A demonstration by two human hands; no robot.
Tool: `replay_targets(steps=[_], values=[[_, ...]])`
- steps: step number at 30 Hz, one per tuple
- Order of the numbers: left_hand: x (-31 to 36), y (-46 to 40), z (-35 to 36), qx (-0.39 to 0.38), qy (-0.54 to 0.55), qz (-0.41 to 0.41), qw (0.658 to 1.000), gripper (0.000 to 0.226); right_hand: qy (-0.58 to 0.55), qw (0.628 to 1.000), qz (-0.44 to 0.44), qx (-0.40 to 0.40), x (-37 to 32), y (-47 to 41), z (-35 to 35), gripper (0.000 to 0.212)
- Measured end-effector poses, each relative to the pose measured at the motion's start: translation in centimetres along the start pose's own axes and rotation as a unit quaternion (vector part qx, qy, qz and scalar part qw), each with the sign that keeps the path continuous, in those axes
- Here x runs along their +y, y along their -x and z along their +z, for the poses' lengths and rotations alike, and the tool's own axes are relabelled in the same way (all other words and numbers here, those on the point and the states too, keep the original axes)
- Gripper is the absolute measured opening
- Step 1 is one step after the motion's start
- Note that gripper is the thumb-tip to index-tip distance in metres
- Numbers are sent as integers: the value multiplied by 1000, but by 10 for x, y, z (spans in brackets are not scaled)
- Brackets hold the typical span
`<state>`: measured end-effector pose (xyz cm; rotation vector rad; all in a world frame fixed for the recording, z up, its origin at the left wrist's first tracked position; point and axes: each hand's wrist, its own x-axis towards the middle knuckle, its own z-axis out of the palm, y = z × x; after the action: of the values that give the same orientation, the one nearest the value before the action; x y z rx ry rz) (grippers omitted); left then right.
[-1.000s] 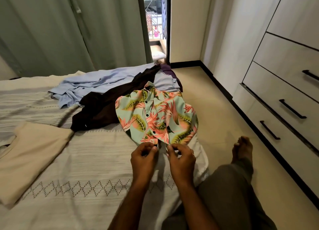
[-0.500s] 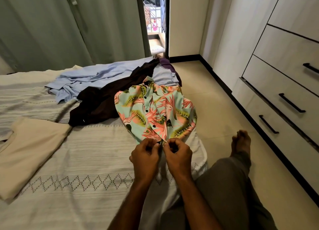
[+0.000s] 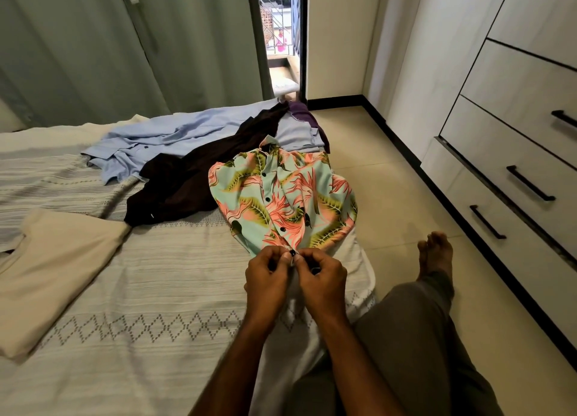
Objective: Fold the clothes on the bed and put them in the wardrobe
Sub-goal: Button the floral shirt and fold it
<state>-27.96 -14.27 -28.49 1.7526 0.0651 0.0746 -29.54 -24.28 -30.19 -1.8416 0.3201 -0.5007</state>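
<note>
A mint floral shirt (image 3: pixel 287 197) with pink and green leaves lies buttoned on the bed's right edge. My left hand (image 3: pixel 267 279) and my right hand (image 3: pixel 323 279) pinch its bottom hem together around a black button at the placket. Behind it lie a dark brown garment (image 3: pixel 193 184), a light blue shirt (image 3: pixel 162 137) and a purple piece (image 3: pixel 304 119). A cream garment (image 3: pixel 59 269) is spread out at the left. The wardrobe (image 3: pixel 515 153) with black-handled drawers stands at the right, all drawers closed.
The bed (image 3: pixel 150 322) has a white cover with a diamond pattern. My leg in grey trousers (image 3: pixel 418 337) hangs over the bed's edge above the tiled floor (image 3: pixel 384 197). Green curtains (image 3: pixel 125 40) hang behind, beside an open balcony door.
Both hands have drawn closer together on the floral shirt's hem, now touching at the lowest button. The shirt's lower edge has bunched slightly.
</note>
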Motion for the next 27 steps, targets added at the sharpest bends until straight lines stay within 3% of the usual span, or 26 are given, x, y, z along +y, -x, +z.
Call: replay_targets(steps=[6,10,19,27], values=[[2,-2,-2,14,-44,-2,999,23,7,999,-25,18,0,1,-1,6],[4,-2,1,47,-66,0,997,21,8,999,-36,11,-1,2,-1,5],[5,-6,2,44,-61,12,997,19,6,996,-87,23,-4,4,-2,9],[4,-11,-6,-21,-15,25,999,21,-44,996,-79,5,0,2,-4,17]])
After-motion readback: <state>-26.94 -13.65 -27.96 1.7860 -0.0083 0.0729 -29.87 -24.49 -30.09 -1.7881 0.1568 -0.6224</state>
